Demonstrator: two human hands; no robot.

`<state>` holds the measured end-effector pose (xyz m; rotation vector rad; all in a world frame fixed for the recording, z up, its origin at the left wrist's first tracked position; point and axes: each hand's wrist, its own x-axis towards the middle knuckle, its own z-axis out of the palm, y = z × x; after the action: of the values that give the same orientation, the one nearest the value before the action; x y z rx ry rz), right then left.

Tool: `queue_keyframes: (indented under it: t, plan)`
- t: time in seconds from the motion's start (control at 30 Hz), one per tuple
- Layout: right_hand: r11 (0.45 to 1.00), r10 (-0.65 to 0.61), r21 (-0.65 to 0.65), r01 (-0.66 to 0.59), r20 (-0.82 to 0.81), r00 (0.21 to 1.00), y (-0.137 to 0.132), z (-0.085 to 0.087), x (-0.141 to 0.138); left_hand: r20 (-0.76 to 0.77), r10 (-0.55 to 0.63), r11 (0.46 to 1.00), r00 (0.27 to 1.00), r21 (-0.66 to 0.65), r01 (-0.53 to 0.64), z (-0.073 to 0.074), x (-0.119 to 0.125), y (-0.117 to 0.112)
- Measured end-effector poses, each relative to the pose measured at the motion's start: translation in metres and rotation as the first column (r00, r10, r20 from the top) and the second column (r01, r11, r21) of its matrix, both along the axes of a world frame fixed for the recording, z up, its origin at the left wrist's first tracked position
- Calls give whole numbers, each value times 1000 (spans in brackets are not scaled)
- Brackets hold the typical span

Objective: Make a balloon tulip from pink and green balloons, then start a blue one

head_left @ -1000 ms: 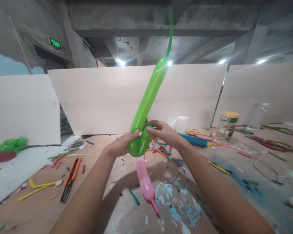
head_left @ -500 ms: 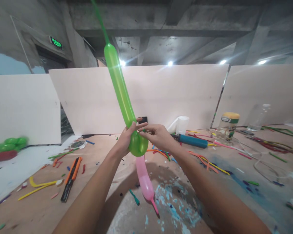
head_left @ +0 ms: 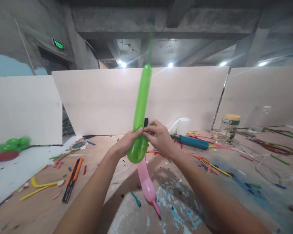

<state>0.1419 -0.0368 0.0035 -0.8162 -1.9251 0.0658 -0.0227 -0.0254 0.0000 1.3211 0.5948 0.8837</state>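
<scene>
A long green balloon stands nearly upright in front of me, its thin uninflated tail pointing up. Its lower end is folded into a rounded bubble under my hands. My left hand is wrapped round the balloon at that fold, thumb across the front. Fingers pinched, my right hand grips the balloon at the right side of the fold; the exact bit between the fingertips is hidden. Below and behind, a pink balloon with a short tail lies on the table, its upper end covered by the green one.
An orange and black utility knife lies at left, near yellow balloon strips. Behind my right arm are a blue hand pump, a paper roll, a yellow-lidded jar and a clear bottle. White boards stand behind.
The green balloon has swung from leaning left to almost upright, its tip moving right and down. My right fingers have come closer to the left hand and closed at the fold.
</scene>
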Motion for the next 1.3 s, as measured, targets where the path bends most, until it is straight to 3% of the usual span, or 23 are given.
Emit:
queue_keyframes:
  t: [0.1,0.17,0.33,0.6,0.7,0.77,0.83,0.93,1.0,1.03,1.07,1.13,1.2,1.23,1.3]
  plan:
    - [946,-108,324,19,259,960,-2,0,2,-110,-94,986,989,-146,78,-4,-7,3]
    - [928,-109,369,-52,402,909,-6,1,-1,-176,-184,968,967,-205,147,-6,-13,4]
    - [972,-2,194,-129,561,828,-15,-4,-16,-310,-282,951,908,-218,221,-11,-25,3]
    - [992,6,104,-76,555,832,-22,3,-16,-299,-280,958,912,-154,244,0,-29,-8]
    - [996,17,64,-63,550,835,-25,5,-17,-372,-326,939,869,-18,344,8,-33,-9]
    - [996,27,53,-65,530,848,-26,6,-17,-539,-254,911,803,145,385,13,-34,-8]
    - [997,28,43,-59,522,853,-26,5,-18,-707,-37,878,706,315,362,17,-33,-9]
    - [1000,8,6,-13,487,873,-23,3,-18,-778,305,810,550,515,280,17,-26,-10]
    - [999,-14,-27,26,397,918,-16,3,-18,-720,482,720,499,650,243,15,-19,-9]
    - [998,-18,-57,39,329,944,-9,4,-18,-654,584,643,482,734,218,14,-14,-7]
    - [994,-12,-102,37,236,972,-2,4,-17,-559,686,540,465,820,189,13,-8,-5]
    - [980,8,-200,-2,30,1000,16,7,-13,-308,851,286,425,951,117,13,3,1]
    - [970,-2,-243,-32,-139,990,35,12,-7,-62,919,56,390,998,27,13,15,5]
    - [973,-29,-232,-18,-197,980,43,15,-4,40,922,-31,386,999,-29,13,20,6]
    - [984,-111,-170,62,-296,949,54,22,1,201,893,-141,403,974,-175,13,30,6]
